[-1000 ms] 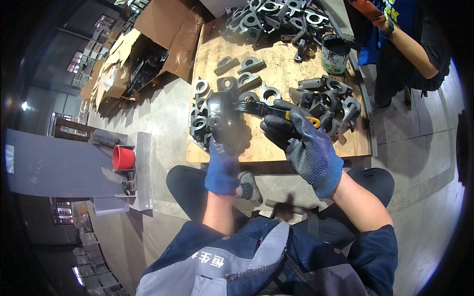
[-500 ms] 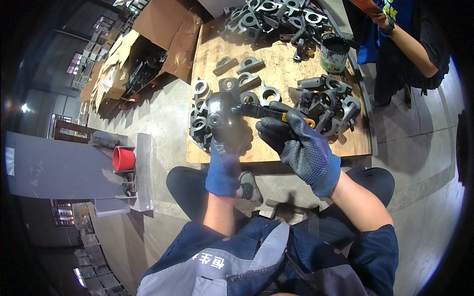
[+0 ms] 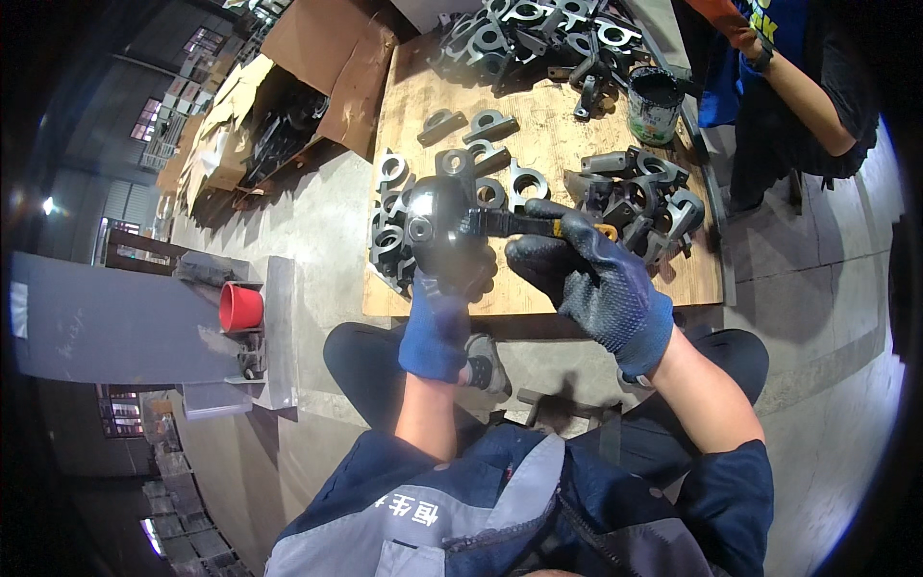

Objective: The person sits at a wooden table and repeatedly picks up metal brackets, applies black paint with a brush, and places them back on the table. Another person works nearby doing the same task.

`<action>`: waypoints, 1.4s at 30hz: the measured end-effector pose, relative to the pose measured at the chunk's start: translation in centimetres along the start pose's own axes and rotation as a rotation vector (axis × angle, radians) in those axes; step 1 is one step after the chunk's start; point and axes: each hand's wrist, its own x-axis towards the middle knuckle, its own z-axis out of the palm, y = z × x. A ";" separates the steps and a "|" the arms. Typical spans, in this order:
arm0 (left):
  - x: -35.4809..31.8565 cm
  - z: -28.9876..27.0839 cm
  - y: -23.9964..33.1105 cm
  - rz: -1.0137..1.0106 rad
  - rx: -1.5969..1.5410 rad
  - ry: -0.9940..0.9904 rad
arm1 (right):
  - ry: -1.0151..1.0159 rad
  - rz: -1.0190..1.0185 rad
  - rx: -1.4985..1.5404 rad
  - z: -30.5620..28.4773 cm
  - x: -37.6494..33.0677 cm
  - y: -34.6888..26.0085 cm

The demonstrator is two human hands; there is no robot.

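My left hand (image 3: 444,308), in a blue and black glove, grips a dark grey cast metal housing (image 3: 435,219) and holds it up over the near edge of a wooden board (image 3: 538,154). My right hand (image 3: 588,274), gloved the same way, holds a paint brush (image 3: 524,224) with a yellow and black handle. The brush's dark head touches the right side of the housing.
Several grey castings (image 3: 635,188) lie in piles on the board, more at its far end (image 3: 524,29). A dark paint can (image 3: 656,101) stands at the right. Another person's arm (image 3: 808,87) reaches in at the upper right. Open cardboard boxes (image 3: 288,96) lie left; a red cup (image 3: 240,308) stands on a metal shelf.
The brush head has slid left along the housing and my right hand has shifted slightly. The housing has turned a little in my left hand.
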 end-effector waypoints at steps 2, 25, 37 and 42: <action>0.0 -0.3 -0.3 0.000 0.046 0.011 | 0.007 0.030 -0.111 -0.6 -0.3 -0.3; 0.7 -2.2 -2.6 0.058 0.039 -0.023 | -0.072 -0.189 -0.630 -1.2 0.2 -0.4; 0.6 -2.7 -3.4 0.082 0.154 -0.017 | -0.217 -0.397 -1.290 -1.9 -0.2 -0.8; 1.0 -1.8 -3.1 0.127 0.094 -0.039 | -0.064 -0.275 -0.938 -0.7 -0.2 0.1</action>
